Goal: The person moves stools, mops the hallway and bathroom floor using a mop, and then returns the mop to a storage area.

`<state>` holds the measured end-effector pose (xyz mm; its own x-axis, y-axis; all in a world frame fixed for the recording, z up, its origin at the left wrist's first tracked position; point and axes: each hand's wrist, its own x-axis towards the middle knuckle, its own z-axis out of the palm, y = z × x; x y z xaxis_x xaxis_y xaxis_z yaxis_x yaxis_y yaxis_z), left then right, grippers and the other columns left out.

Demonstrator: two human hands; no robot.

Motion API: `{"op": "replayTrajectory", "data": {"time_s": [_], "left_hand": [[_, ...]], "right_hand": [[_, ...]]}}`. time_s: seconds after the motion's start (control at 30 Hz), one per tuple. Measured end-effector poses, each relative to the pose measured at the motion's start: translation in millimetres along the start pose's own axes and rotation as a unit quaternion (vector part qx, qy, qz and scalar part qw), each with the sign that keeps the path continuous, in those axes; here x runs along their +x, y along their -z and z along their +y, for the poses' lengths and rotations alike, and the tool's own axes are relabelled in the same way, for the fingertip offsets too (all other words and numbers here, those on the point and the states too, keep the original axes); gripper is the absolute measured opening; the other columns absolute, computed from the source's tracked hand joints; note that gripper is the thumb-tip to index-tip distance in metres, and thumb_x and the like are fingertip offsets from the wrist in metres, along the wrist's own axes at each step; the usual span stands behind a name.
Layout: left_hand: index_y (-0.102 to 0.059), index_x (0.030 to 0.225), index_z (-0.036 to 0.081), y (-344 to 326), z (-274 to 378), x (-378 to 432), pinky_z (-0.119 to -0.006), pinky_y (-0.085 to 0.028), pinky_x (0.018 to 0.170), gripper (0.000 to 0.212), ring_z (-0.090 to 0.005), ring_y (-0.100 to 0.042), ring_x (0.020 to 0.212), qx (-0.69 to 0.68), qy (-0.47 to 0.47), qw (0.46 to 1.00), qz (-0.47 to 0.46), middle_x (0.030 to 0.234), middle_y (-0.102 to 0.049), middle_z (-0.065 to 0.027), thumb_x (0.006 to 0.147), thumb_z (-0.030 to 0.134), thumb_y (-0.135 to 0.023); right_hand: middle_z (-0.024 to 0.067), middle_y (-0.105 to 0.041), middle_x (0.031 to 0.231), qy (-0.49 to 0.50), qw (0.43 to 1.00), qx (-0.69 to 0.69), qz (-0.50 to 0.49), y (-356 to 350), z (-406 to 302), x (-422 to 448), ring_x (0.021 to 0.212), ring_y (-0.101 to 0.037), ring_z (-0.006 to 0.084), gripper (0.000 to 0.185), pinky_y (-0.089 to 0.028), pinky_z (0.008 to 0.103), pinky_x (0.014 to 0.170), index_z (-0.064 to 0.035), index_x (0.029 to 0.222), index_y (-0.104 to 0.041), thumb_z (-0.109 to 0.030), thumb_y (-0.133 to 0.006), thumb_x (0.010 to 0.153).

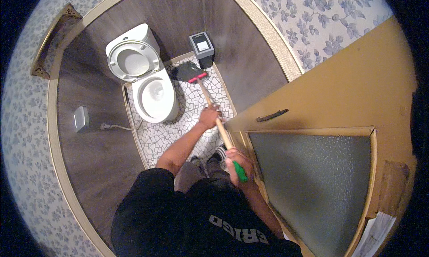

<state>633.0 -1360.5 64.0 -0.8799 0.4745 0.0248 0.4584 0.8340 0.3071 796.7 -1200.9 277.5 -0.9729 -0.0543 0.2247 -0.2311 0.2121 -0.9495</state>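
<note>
A broom (189, 72) with dark bristles, a red binding and a wooden handle slants across the view. Its head lies on the white mosaic-tile floor (191, 116), between the toilet (157, 96) and the bin. My left hand (210, 116) grips the middle of the handle. Farther up, my right hand (239, 166) is closed around its top end, by the green grip. The toilet has its lid and seat raised, and its bowl lies left of the broom.
A grey push-lid bin (202, 47) stands in the back corner. On the left wall are a toilet-paper holder (81, 118) and a plug with a cable (106, 126). A wooden door (321, 99) with a textured glass panel and a dark handle is close on my right.
</note>
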Motion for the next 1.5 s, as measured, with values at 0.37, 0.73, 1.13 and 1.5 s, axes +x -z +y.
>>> {"op": "replayTrajectory", "data": {"time_s": [0.37, 0.73, 1.13, 1.5], "left_hand": [[-0.069, 0.083, 0.013, 11, 5, -16, -0.041, -0.051, 0.075, 0.030, -0.0234, -0.057, 0.103, -0.012, 0.091, 0.992, -0.087, 0.096, -0.064, -0.0040, 0.080, 0.042, -0.061], [-0.069, 0.088, 0.012, -30, -1, 16, -0.047, -0.047, 0.086, 0.031, -0.0309, -0.048, 0.119, -0.025, 0.129, 0.989, -0.071, 0.105, -0.063, -0.0079, 0.079, 0.042, -0.062], [-0.069, 0.090, 0.010, -13, 60, -31, -0.044, -0.052, 0.079, 0.032, -0.0299, -0.051, 0.117, -0.008, 0.013, 0.992, -0.123, 0.103, -0.062, -0.0083, 0.083, 0.041, -0.061], [-0.069, 0.090, 0.015, -11, 11, -4, -0.044, -0.050, 0.073, 0.034, -0.0250, -0.058, 0.103, 0.015, 0.139, 0.986, -0.089, 0.100, -0.064, -0.0040, 0.083, 0.047, -0.058]], "right_hand": [[0.0148, -0.061, 0.087, -0.027, 0.996, 0.017, -0.080, 15, 21, -9, 0.100, -0.061, 0.0321, 0.005, -0.043, 0.0421, 0.093, -0.0003, 0.081, -0.054, -0.003, -0.058, 0.084], [0.0187, -0.064, 0.099, -0.077, 0.995, -0.042, -0.040, 18, 52, -14, 0.100, -0.061, 0.0319, 0.008, -0.045, 0.0403, 0.091, 0.0005, 0.088, -0.059, -0.006, -0.061, 0.084], [0.0173, -0.066, 0.097, -0.098, 0.992, -0.073, 0.028, 25, -1, -86, 0.099, -0.062, 0.0281, 0.011, -0.045, 0.0401, 0.090, 0.0004, 0.082, -0.058, -0.010, -0.060, 0.084], [0.0180, -0.063, 0.102, -0.045, 0.998, 0.019, -0.027, 6, 64, -28, 0.104, -0.059, 0.0304, 0.015, -0.045, 0.0379, 0.089, -0.0016, 0.081, -0.056, -0.016, -0.060, 0.086]]}}
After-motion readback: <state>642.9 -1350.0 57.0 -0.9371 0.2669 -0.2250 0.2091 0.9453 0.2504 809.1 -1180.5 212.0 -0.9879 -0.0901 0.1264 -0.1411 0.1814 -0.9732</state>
